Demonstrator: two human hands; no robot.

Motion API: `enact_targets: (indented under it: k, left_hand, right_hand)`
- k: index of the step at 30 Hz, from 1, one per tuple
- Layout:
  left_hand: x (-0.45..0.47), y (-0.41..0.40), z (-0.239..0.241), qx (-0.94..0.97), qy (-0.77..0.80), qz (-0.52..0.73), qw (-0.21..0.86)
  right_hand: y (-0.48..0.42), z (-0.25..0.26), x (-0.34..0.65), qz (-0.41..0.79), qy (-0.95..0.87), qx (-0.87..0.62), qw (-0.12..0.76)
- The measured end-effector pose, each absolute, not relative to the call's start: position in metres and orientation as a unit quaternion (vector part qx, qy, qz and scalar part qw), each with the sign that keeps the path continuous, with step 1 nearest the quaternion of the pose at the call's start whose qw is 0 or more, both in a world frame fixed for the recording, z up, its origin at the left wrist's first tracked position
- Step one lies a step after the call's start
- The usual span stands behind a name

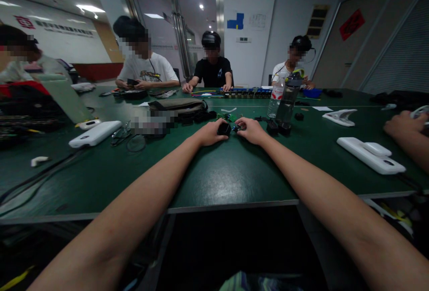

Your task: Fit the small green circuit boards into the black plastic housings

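Observation:
Both of my arms reach forward over the green table [214,179]. My left hand [212,132] is closed around a small black box-shaped case [224,129], which faces my other hand. Between the fingertips of my right hand [250,131] is a small electronic part [236,128] with a bluish spot; its exact kind is too small to make out. A narrow gap separates the case from this part. Just beyond my hands lie green circuit boards [231,117]. Small black cases [272,126] stand to the right of my right hand.
A clear plastic bottle [275,99] and a dark drinking bottle [288,99] stand right of centre. White power banks [95,133] lie left, another white device [370,154] right. A grey-brown bag [179,107] lies behind my left hand. Several people sit around; a neighbour's hand [406,125] is at right.

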State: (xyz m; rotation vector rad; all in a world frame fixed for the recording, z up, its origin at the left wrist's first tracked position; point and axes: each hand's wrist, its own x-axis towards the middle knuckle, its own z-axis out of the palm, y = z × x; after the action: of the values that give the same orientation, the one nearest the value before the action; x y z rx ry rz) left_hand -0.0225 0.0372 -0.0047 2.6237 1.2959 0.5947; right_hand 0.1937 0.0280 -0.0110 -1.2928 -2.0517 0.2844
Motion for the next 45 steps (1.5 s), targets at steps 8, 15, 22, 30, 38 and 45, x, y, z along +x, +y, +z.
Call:
enact_targets:
  k: [8,15,22,30,38,45]
  left_hand:
    - [-0.023,0.036,-0.004,0.873,0.438,0.19,0.1]
    - [-0.022,0.037,-0.005,0.867,0.465,0.167,0.069]
    - [-0.023,0.04,-0.005,0.849,0.51,0.135,0.034]
    - [-0.023,0.043,-0.009,0.862,0.495,0.109,0.016]
    - [-0.021,0.04,-0.007,0.871,0.464,0.154,-0.049]
    - [-0.007,0.027,0.001,0.896,0.39,0.198,-0.073]
  right_hand:
    - [0.036,-0.016,0.2,0.131,-0.754,-0.535,0.357]
    - [0.042,-0.021,0.206,0.1,-0.76,-0.539,0.351]
    - [0.038,-0.018,0.206,0.09,-0.753,-0.563,0.328]
    - [0.038,-0.017,0.208,0.084,-0.742,-0.575,0.335]
    - [0.035,-0.015,0.203,0.084,-0.767,-0.498,0.396]
    - [0.027,-0.011,0.195,0.08,-0.793,-0.426,0.429]
